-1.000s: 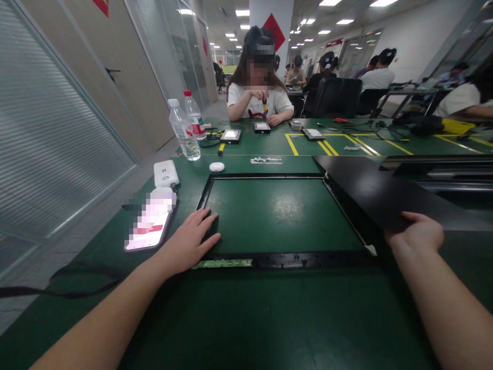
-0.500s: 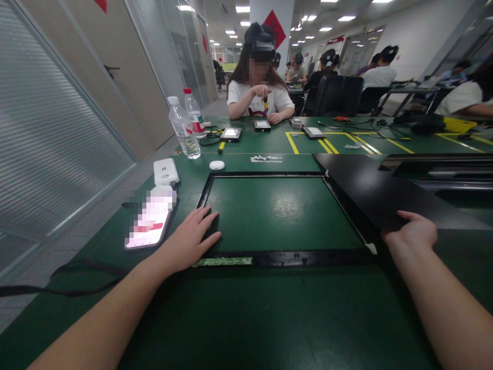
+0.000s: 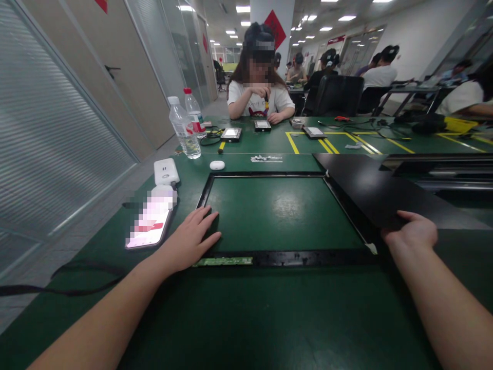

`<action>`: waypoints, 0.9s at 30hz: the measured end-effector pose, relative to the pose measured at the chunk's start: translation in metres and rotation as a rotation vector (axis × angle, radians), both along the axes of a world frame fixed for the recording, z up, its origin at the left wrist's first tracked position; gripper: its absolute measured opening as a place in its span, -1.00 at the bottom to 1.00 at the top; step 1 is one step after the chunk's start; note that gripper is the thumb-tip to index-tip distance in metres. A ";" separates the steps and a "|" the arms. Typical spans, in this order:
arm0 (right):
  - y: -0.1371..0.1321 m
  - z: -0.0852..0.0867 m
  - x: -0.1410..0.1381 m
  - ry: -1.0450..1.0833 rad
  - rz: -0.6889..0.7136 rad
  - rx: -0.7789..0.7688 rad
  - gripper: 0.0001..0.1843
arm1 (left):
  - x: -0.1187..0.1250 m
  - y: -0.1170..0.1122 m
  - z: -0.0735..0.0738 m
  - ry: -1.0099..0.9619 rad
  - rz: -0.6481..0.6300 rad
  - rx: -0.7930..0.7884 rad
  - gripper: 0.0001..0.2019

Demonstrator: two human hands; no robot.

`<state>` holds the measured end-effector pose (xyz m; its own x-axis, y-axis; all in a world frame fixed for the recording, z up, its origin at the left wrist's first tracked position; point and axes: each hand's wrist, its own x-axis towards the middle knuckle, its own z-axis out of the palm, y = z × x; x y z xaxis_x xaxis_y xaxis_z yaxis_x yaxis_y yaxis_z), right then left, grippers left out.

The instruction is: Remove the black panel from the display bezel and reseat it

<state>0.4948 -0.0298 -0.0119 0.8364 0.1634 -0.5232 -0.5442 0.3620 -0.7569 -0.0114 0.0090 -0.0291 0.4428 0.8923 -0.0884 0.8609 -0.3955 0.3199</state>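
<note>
A black rectangular frame [image 3: 269, 174] lies flat on the green table [image 3: 269, 308]; a narrow green circuit strip [image 3: 222, 262] runs along its near edge. My left hand [image 3: 188, 240] rests flat on the frame's near left corner, fingers spread. My right hand [image 3: 411, 234] grips the near edge of a large black panel [image 3: 370, 190], thumb on top. The panel is tilted and overlaps the frame's right side.
A phone [image 3: 150, 225], a white power bank [image 3: 166, 171] and a small white case [image 3: 217, 165] lie at the left, with two water bottles [image 3: 185, 128] behind. A black cable [image 3: 69, 280] trails at the left edge. A person works at the far table among several small devices [image 3: 231, 134].
My right hand has shifted slightly left and up with the black panel's edge. My left hand has stayed on the frame corner.
</note>
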 end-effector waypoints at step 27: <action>-0.001 0.003 -0.004 -0.012 0.030 0.037 -0.62 | 0.004 -0.002 0.000 -0.046 0.008 0.006 -0.22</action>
